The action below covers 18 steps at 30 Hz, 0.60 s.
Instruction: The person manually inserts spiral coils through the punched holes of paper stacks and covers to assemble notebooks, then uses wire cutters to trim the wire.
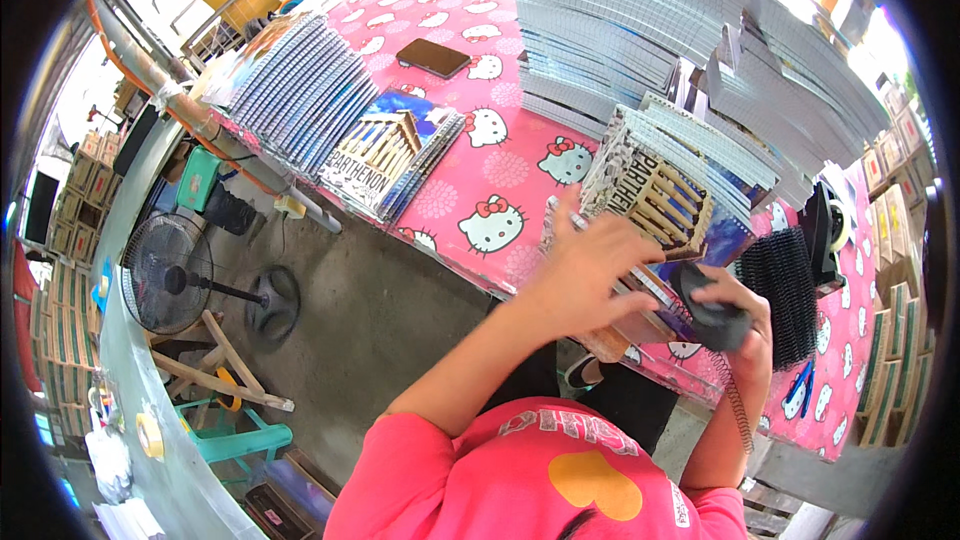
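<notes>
My left hand rests with spread fingers over the near edge of a notebook in front of me. My right hand is wrapped around a dark grey, block-like thing, somewhat blurred, close to that notebook's right end. A thin spiral coil hangs below the right hand along the forearm; its upper end is hard to make out. Just beyond my hands lies a pile of spiral notebooks with a columned temple on the cover. Right of my right hand sits a bundle of black spiral coils.
Tall stacks of notebooks stand at the back right of the pink patterned table. More spiral notebooks and a phone lie left. A tape dispenser and blue tool are right; a fan stands left.
</notes>
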Available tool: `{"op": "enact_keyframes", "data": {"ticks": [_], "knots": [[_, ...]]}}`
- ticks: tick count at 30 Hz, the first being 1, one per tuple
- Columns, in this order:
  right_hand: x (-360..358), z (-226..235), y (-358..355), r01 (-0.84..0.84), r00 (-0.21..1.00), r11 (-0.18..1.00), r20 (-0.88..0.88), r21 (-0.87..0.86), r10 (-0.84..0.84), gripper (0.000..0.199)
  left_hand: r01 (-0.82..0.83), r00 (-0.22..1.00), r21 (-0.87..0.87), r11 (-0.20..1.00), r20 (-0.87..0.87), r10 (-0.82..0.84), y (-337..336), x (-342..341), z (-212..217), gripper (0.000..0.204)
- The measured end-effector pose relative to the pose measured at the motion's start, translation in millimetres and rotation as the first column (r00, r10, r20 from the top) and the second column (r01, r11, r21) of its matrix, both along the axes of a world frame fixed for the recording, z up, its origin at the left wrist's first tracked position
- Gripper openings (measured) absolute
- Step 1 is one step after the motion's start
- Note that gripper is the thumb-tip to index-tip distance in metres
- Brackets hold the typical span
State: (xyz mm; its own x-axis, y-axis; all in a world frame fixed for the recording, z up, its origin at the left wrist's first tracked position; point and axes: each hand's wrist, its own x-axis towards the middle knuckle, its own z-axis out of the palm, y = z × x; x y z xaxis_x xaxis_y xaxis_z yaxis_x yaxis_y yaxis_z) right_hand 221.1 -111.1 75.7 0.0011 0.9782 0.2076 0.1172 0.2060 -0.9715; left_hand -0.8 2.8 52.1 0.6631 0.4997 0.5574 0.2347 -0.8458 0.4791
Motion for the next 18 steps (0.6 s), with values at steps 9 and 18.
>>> {"op": "enact_keyframes", "data": {"ticks": [9,18], "knots": [[24,-55,-13,0.062,0.950,0.998,-0.307,0.018,-0.053,0.093,-0.847,0.510,0.062,0.528,0.372,0.775,141,-227,-107,0.032],[13,-47,-12,0.052,0.974,0.999,-0.221,0.001,-0.050,0.092,-0.863,0.498,0.110,0.493,0.343,0.796,156,-220,-159,0.040]]}}
